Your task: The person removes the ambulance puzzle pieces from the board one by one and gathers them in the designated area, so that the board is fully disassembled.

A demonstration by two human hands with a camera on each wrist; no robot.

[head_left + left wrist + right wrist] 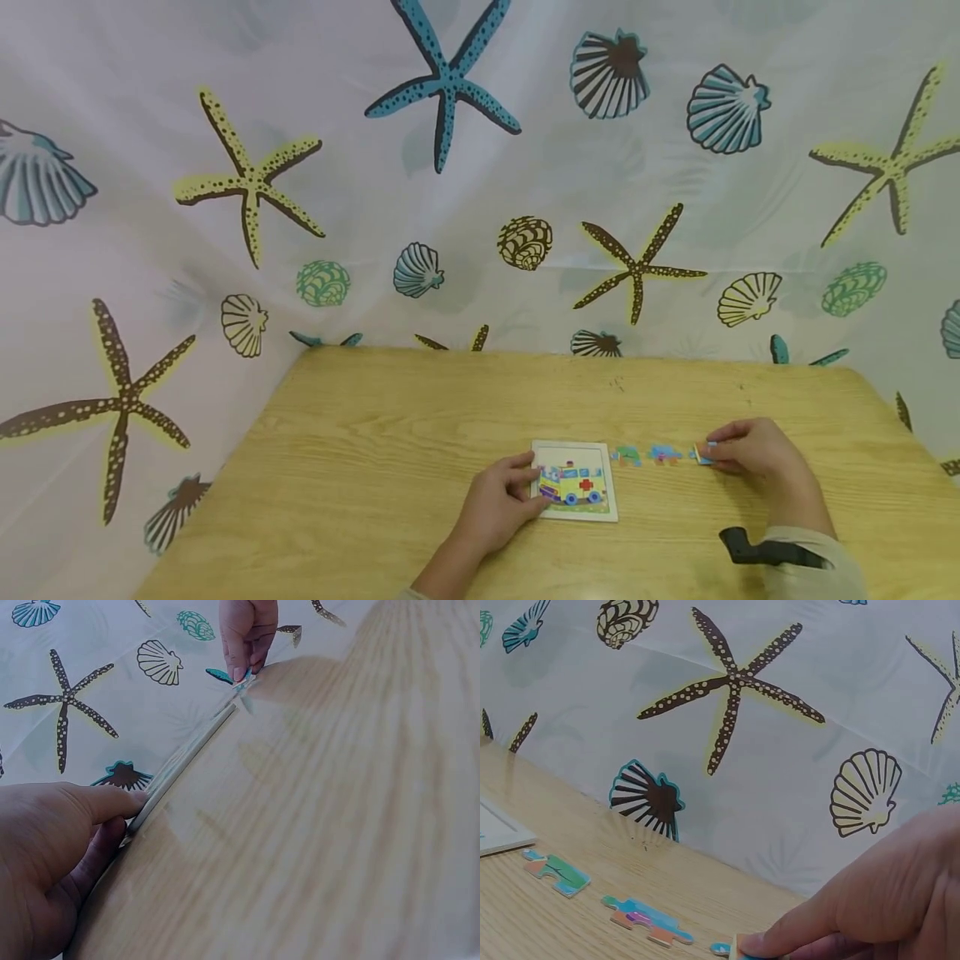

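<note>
pale sleeve (828,579) nearest; right hand (763,454) pinches puzzle piece (705,454), left hand (497,504) grips tray (570,454) by its edge. piece likely light, stiff, thin; tabs could tear, so pinch opposite edges.

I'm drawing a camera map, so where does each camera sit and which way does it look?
Head: worn on the head, looking forward and down at the table, puzzle tray and patterned cloth; left hand and right hand show, with forearms.
Left wrist: looks past the left hand along the tray's edge; the right hand shows near the top.
Right wrist: looks over two loose pieces toward the cloth; only the right hand shows.
Shared: head and right wrist both show those loose pieces.
</note>
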